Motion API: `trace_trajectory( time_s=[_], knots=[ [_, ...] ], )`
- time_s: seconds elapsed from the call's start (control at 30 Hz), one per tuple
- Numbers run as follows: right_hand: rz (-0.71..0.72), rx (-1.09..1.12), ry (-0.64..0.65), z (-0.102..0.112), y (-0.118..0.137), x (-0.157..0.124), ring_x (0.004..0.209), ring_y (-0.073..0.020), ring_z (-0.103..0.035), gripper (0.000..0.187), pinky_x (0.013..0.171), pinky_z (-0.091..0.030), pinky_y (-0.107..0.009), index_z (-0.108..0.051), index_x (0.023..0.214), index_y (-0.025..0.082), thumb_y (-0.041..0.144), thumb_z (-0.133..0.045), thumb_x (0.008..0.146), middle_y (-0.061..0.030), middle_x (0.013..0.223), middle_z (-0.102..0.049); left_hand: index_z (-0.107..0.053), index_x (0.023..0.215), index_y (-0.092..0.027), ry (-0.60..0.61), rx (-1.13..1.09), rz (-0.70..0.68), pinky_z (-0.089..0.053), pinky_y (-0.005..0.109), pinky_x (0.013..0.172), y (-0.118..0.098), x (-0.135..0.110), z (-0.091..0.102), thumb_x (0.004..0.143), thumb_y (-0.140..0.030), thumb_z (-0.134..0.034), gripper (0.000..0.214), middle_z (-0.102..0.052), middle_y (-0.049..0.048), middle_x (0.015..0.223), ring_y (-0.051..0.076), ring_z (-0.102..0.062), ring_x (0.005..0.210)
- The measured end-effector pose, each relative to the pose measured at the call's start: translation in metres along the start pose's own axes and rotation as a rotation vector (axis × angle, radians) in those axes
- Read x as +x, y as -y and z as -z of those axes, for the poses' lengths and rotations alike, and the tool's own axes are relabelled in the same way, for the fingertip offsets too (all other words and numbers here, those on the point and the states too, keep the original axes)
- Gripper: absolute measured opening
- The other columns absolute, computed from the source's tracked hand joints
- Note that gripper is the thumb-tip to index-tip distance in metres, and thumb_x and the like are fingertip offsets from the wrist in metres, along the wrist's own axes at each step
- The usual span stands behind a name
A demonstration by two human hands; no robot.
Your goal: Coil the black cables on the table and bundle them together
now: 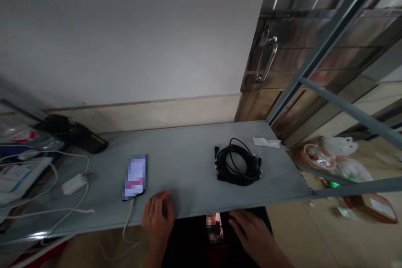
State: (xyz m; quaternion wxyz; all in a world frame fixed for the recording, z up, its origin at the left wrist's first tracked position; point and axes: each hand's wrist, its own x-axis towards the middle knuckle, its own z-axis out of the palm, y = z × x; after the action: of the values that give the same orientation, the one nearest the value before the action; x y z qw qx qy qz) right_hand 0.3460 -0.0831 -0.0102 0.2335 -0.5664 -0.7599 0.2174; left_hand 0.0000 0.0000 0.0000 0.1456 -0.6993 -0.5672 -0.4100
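Observation:
My left hand (158, 215) rests at the front edge of the grey tabletop (185, 167), its fingers loosely bent and the thumb apart, with nothing seen in it. Just to its left, a phone (135, 178) with a lit, blurred-out screen lies on the table, a white cable (128, 222) running from its lower end. Below the table edge, my right hand (249, 232) lies over my dark-clothed lap, fingers stretched out. Beside its fingertips is a second lit screen (215, 227), apparently a phone on my lap. A coiled bundle of black cables (238, 163) sits farther right on the table.
A white paper strip (266, 142) lies near the right end. At left are a black bottle (75, 134) on its side, a white adapter (74, 184) and loose white cables. A metal frame post (329, 42) rises at right, with bags and a bin (314, 157) on the floor beyond.

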Motion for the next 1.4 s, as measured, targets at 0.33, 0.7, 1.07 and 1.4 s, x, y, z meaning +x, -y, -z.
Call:
trace_trajectory(
  time_s=[0.33,0.7,1.07,1.4],
  knots=[
    [0.099,-0.29,-0.505,0.077,-0.025,0.095,0.124,-0.0363,-0.071,0.045,0.105,-0.061,-0.053,-0.065,0.136,0.019,0.056,-0.067,0.111,-0.0192,0.132,-0.072,-0.071,0.116,-0.022,0.042,-0.011,0.022,-0.057,0.041,0.091,0.0,-0.002,0.002,0.102,-0.005,-0.065,0.022,-0.08,0.0077,0.103,0.027,-0.075,0.096],
    [0.205,-0.527,-0.283,0.027,-0.05,0.117,0.11,-0.0324,-0.077,0.051,0.103,-0.056,-0.047,-0.072,0.117,0.017,0.064,-0.052,0.115,-0.0173,0.116,-0.08,-0.073,0.117,-0.023,0.043,-0.045,0.044,-0.055,0.041,0.092,0.002,-0.006,0.001,0.1,-0.006,-0.066,0.025,-0.081,0.0085,0.104,0.028,-0.074,0.096],
    [-0.021,-0.272,-0.262,0.059,-0.062,0.16,0.089,-0.0358,-0.081,0.063,0.081,-0.062,-0.046,-0.059,0.111,0.022,0.084,-0.046,0.108,-0.0151,0.097,-0.08,-0.068,0.117,-0.02,0.028,-0.023,-0.004,-0.055,0.04,0.091,0.0,-0.004,0.002,0.103,-0.004,-0.063,0.022,-0.078,0.0082,0.103,0.027,-0.072,0.096],
    [-0.161,0.401,-0.573,0.17,0.009,0.191,0.057,-0.016,-0.062,0.056,0.056,-0.052,-0.028,-0.052,0.09,0.027,0.079,-0.048,0.11,0.0,0.069,-0.066,-0.069,0.116,-0.023,0.023,-0.056,0.01,-0.057,0.039,0.091,0.002,-0.006,0.002,0.105,-0.007,-0.062,0.02,-0.079,0.0069,0.104,0.027,-0.074,0.097]
  ],
)
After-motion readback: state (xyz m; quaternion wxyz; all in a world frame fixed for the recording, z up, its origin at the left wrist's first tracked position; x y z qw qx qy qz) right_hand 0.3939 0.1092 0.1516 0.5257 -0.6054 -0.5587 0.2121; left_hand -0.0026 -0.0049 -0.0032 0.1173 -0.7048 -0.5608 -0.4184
